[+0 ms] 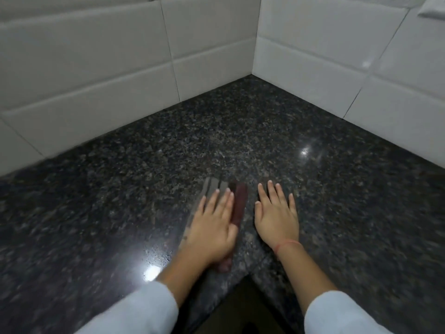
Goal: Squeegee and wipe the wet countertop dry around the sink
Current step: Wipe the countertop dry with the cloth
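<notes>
A squeegee [240, 201] with a dark red bar and a grey blade lies on the dark speckled granite countertop [240, 131], pointing away from me. My left hand [214, 227] lies flat on top of it, fingers straight and slightly spread, covering its middle; the thumb touches the red bar. My right hand [277, 218] rests palm down on the bare stone just to the right, fingers apart, holding nothing. Small water droplets [156, 256] glisten on the counter near a light reflection left of my left wrist. No cloth or sink is in view.
White tiled walls [96, 68] meet in a corner at the back, the right wall [337, 68] running toward me. The counter's front edge [243, 278] forms an inner corner between my forearms. A red thread [287, 244] circles my right wrist.
</notes>
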